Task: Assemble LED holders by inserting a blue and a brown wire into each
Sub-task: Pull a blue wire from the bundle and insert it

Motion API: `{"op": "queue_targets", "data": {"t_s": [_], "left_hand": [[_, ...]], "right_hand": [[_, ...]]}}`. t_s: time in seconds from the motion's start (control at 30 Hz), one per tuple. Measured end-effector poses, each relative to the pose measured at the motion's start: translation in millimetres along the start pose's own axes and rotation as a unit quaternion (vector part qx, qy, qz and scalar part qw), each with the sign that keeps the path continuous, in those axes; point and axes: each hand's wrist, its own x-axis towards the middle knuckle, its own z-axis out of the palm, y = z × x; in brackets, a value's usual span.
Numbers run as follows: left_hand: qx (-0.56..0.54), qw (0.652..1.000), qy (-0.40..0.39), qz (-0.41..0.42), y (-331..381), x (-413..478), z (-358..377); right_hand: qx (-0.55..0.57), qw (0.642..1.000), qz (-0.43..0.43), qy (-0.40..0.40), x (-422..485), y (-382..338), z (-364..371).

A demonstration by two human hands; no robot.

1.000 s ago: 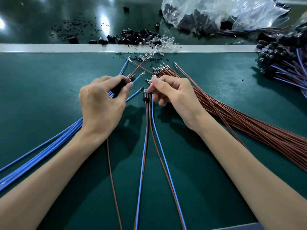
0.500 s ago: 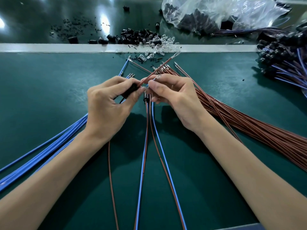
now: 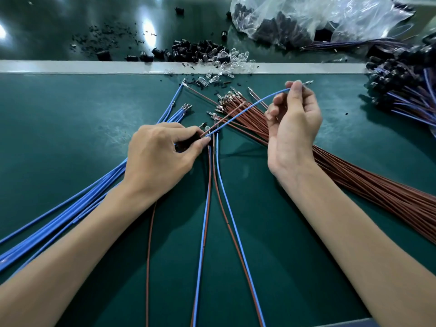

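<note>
My left hand (image 3: 160, 156) pinches a small black LED holder (image 3: 188, 140) at mid-table, mostly hidden by its fingers; a brown wire (image 3: 226, 115) pokes out past the holder. My right hand (image 3: 292, 121) is raised to the right and pinches a blue wire (image 3: 245, 108) near its metal terminal (image 3: 308, 83). That blue wire arcs down to the left hand's fingertips. A bundle of blue wires (image 3: 70, 213) lies on the left, and a bundle of brown wires (image 3: 368, 182) on the right. Two blue-and-brown wire pairs (image 3: 212, 208) run toward me between my arms.
Loose black holders (image 3: 188, 51) and clear LEDs (image 3: 226, 60) sit by the grey strip (image 3: 70, 66) at the back. A plastic bag of parts (image 3: 306, 17) lies at the back right. Wired holders (image 3: 405, 76) are piled at the right edge.
My right hand has left the holder, lifted up and to the right, and now pulls a blue wire with it. My left hand stays at the holder.
</note>
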Motion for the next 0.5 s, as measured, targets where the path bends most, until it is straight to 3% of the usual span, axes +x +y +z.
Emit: {"op": "queue_targets", "data": {"t_s": [0.1,0.17,0.27,0.37,0.5], "left_hand": [[-0.005,1.0,-0.004,0.023,2,0,0],[-0.022,0.999,0.015,0.025,3,0,0],[-0.039,0.999,0.03,0.021,3,0,-1],[-0.052,0.998,0.032,0.031,3,0,-2],[-0.086,0.995,0.046,0.031,5,-1,-2]], "right_hand": [[0.016,0.999,0.009,-0.032,0,-3,-2],[-0.017,0.989,0.046,-0.141,-4,-1,-2],[-0.133,0.943,0.093,-0.29,-14,7,1],[-0.175,0.937,0.092,-0.288,-16,11,1],[-0.121,0.945,0.121,-0.279,-9,6,-3]]}}
